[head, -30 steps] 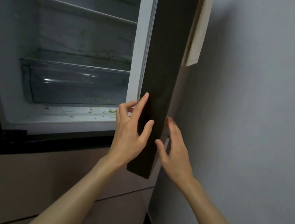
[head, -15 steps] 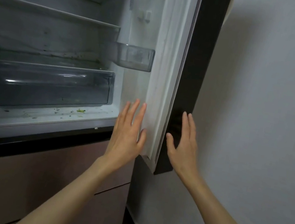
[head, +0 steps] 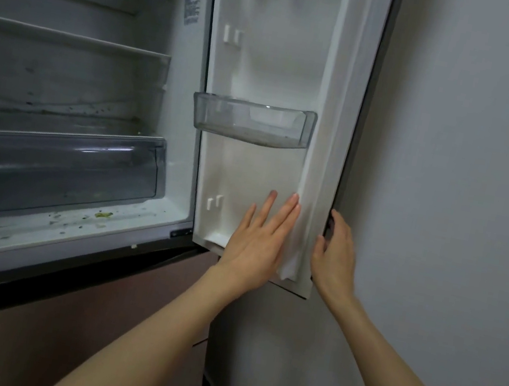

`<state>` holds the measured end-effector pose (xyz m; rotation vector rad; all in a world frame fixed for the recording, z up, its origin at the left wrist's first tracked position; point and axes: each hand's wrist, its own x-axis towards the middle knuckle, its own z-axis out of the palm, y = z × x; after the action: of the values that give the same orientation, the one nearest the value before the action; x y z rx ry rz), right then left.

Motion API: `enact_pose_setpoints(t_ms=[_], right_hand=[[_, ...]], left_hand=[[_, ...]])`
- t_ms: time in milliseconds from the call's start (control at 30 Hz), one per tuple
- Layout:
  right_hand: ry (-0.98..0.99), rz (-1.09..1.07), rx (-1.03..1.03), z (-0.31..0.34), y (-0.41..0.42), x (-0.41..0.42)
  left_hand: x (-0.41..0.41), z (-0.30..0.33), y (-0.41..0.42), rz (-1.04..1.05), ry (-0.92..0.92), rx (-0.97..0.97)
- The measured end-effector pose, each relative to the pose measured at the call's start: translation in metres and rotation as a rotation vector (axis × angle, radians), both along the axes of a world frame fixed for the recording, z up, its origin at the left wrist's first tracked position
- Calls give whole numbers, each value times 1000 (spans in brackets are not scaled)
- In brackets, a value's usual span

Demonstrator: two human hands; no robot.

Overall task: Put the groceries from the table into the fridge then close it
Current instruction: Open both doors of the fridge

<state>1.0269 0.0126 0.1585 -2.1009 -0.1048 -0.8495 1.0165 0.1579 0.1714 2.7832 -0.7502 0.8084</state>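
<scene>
Fridge floor (head: 35, 232) bears crisper drawer (head: 53, 171), perhaps crumbs.

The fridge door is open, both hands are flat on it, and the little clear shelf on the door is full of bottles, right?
Not quite. In the head view the clear door shelf holds no bottles; it looks empty. The rest holds: the fridge door is open, the left hand lies flat on its inner side and the right hand at its edge.
</scene>
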Motion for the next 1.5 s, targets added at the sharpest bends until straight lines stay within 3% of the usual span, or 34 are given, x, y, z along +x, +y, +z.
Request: enact_pose_setpoints(t_ms=[467, 633, 867, 1200, 1333, 1500], right_hand=[[249, 152, -82, 10, -28, 32], [175, -67, -407, 5, -21, 21], [-11, 34, -653, -10, 57, 6], [-48, 368, -635, -21, 225, 25], [-3, 468, -534, -20, 268, 39], [311, 663, 144, -9, 312, 74]], left_hand=[[48, 16, -32, -7, 95, 99], [42, 11, -11, 16, 31, -8], [13, -21, 87, 173, -30, -81], [-8, -29, 266, 521, 52, -178], [-8, -36, 308, 512, 87, -422], [9, -21, 339, 445, 165, -1132]])
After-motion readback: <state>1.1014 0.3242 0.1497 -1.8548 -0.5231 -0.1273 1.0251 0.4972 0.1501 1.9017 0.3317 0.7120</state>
